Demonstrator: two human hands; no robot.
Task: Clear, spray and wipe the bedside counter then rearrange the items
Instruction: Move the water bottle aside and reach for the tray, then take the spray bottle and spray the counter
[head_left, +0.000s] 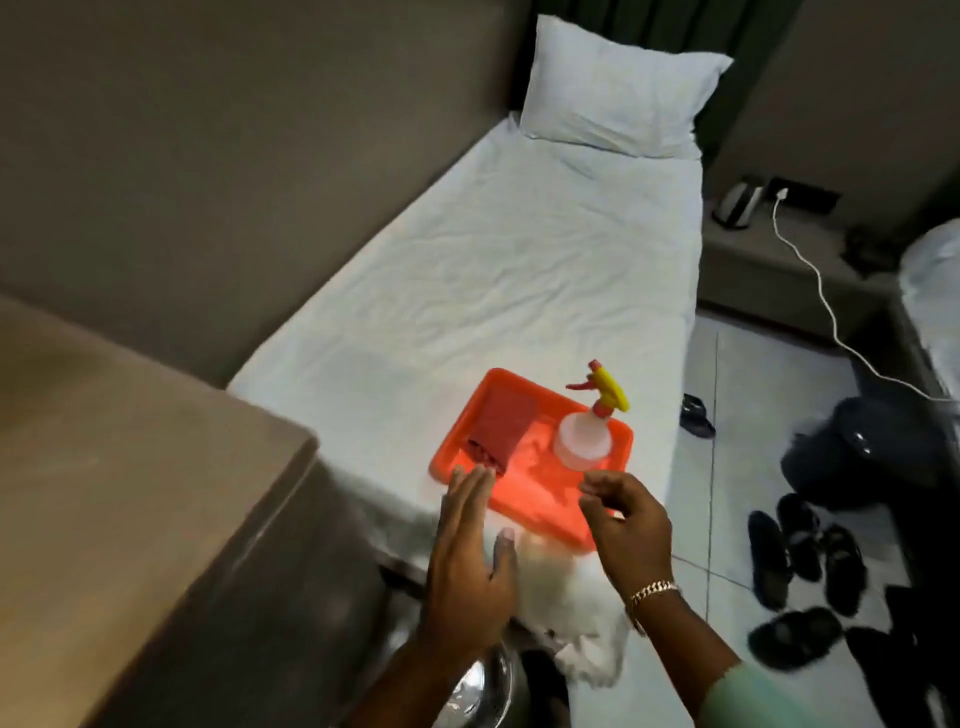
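An orange tray (550, 506) lies at the foot of the bed. On it stand a clear spray bottle (582, 439) with a yellow and red trigger head, and a folded red cloth (496, 431) lies at its left. My left hand (470, 551) hovers flat, fingers apart, at the tray's near left corner. My right hand (623, 519) hangs over the tray's near right edge with fingers loosely curled and nothing in them. The brown bedside counter (119, 499) fills the lower left, its top bare.
A bed with white sheet (493, 270) and pillow (618, 88) runs away from me. Several dark shoes (800, 551) lie on the tiled floor at right, beside a dark bag (862, 447). A second low counter (769, 260) with a phone and white cable stands at far right. A metal bin (483, 686) is below.
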